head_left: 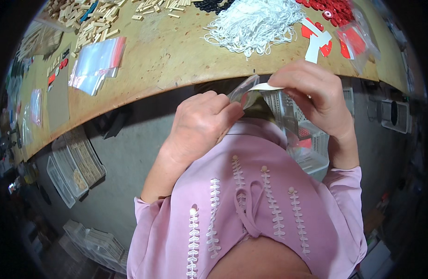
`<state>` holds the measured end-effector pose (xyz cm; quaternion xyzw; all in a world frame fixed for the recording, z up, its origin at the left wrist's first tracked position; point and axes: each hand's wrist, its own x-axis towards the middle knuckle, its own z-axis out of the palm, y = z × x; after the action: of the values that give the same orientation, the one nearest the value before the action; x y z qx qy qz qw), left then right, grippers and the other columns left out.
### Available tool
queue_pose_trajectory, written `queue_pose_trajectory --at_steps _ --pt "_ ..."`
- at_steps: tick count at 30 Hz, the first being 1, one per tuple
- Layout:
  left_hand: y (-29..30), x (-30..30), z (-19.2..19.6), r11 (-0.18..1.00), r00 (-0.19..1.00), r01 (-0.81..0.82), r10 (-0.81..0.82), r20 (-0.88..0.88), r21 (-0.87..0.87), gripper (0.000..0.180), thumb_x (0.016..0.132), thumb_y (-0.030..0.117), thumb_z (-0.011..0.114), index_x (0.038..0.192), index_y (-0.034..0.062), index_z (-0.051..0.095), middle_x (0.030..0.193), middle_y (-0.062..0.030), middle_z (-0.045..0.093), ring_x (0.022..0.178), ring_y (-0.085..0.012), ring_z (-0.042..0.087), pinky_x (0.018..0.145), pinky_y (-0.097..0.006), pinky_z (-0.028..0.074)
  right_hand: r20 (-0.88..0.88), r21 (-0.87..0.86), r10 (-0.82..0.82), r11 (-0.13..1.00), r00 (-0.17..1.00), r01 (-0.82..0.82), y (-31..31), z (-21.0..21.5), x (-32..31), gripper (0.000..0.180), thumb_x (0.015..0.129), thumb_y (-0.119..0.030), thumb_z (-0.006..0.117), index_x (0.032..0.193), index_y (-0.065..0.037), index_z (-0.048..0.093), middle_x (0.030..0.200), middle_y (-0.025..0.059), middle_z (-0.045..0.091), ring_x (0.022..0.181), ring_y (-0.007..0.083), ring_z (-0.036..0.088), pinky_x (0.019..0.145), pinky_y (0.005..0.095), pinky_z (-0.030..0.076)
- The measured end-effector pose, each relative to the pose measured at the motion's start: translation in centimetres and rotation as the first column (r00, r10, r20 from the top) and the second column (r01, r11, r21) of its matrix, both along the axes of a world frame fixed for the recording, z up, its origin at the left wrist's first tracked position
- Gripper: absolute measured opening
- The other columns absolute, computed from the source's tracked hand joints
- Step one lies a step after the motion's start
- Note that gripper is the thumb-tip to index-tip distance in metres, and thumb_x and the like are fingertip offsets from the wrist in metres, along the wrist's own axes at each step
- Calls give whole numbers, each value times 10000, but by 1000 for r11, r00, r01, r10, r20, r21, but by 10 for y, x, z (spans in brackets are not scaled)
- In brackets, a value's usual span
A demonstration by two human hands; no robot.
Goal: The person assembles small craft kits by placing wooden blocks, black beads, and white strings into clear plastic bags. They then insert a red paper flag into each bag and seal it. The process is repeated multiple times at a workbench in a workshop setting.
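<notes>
My left hand (202, 123) and my right hand (316, 95) hold a small clear plastic bag (251, 90) between them, just below the table's edge and above my pink blouse. My left fingers pinch the bag's left side. My right fingers grip a white card (268, 87) at the bag's mouth. What else the bag contains cannot be made out.
The wooden table (172, 51) carries a pile of white cord (253, 23), red round pieces (332, 9), red and white cut shapes (318, 37), clear bags with red strips (97, 63) and small wooden sticks (90, 21). White plastic baskets (311, 139) stand on the floor.
</notes>
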<state>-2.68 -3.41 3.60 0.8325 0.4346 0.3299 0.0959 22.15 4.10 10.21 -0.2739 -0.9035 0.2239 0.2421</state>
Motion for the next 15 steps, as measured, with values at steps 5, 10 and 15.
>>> queue_pose_trajectory --at_steps 5,10,15 --pt "-2 -2 -5 1000 999 4 -3 45 -23 76 781 106 757 819 114 691 705 -36 548 638 -226 579 551 -381 478 111 199 -43 980 993 20 0 2 -8 237 781 28 729 1003 -49 702 946 87 688 801 306 647 700 390 499" --pt "-3 -4 -10 1000 998 7 -7 66 -3 92 741 111 741 815 114 685 716 -36 559 644 -225 581 549 -380 479 134 163 15 986 991 -37 -3 1 -7 237 784 24 721 1011 -44 727 947 77 685 797 277 651 685 369 503" --pt "-7 6 0 1000 999 9 -10 52 15 128 710 124 719 823 106 664 745 -42 578 664 -235 599 558 -386 488 212 37 144 987 967 -155 -16 -10 -23 238 786 -66 700 1022 -52 716 953 84 678 791 295 668 675 386 516"
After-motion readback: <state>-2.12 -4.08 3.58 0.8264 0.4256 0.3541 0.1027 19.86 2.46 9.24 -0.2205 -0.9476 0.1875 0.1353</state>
